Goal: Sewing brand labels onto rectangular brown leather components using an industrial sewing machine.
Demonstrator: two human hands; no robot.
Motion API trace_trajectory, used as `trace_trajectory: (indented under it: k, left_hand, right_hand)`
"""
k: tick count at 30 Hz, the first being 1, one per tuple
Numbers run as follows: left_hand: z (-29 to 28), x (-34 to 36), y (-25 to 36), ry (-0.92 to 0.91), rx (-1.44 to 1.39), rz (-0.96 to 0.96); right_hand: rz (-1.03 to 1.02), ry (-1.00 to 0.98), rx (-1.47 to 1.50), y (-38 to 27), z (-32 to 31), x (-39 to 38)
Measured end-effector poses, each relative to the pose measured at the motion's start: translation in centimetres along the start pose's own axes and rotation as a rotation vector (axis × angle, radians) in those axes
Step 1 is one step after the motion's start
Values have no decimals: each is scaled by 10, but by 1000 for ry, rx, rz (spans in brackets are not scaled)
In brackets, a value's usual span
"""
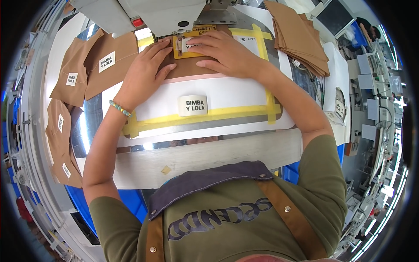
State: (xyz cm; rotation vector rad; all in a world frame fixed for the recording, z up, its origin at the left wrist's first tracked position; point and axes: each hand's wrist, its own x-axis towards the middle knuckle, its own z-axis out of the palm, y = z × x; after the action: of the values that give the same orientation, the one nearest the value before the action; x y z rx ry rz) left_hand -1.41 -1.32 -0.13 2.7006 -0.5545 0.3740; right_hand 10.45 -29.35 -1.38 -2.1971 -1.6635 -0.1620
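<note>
A brown fabric piece (185, 69) lies under the head of a white sewing machine (168, 15). On it sits a small yellow frame (192, 55) with a white printed label (187, 45) in its window. My left hand (150, 65) rests on the fabric just left of the frame, fingers stretched out and thumb apart. My right hand (229, 54) lies over the frame's right part, its fingers extended across the label and partly hiding it. Neither hand grips anything. Closer to me, another white label (193, 105) lies on a white sheet (152, 99) edged with yellow tape (227, 112).
Several brown pieces with white labels (98, 65) spread along the left side, some hanging over the edge. A stack of plain brown pieces (301, 41) stands at the back right. Beside it are a white box (337, 107) and a screen (335, 16). The table's pale front edge (209, 153) runs before me.
</note>
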Motion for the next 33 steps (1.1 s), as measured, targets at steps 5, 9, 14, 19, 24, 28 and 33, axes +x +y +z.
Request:
trace_trajectory:
  k: [5, 9, 14, 19, 24, 28, 33]
  left_hand:
    - [-4, -3, 1, -54, 61, 36]
    - [-6, -2, 2, -63, 96, 38]
    - [-8, -1, 3, -107, 106, 34]
    - [-10, -2, 5, -116, 115, 36]
    - [-12, -4, 3, -106, 117, 45]
    - [-18, -5, 0, -119, 94, 41]
    - [-22, -11, -8, -87, 93, 27]
  right_hand:
    - [7, 31, -14, -2, 2, 2]
    - [31, 31, 23, -2, 2, 0]
    - [-4, 48, -25, -4, 3, -1]
    - [27, 40, 40, -4, 1, -1]
    - [88, 16, 92, -1, 3, 1]
    - [76, 40, 85, 4, 2, 8]
    - [83, 50, 50, 12, 4, 14]
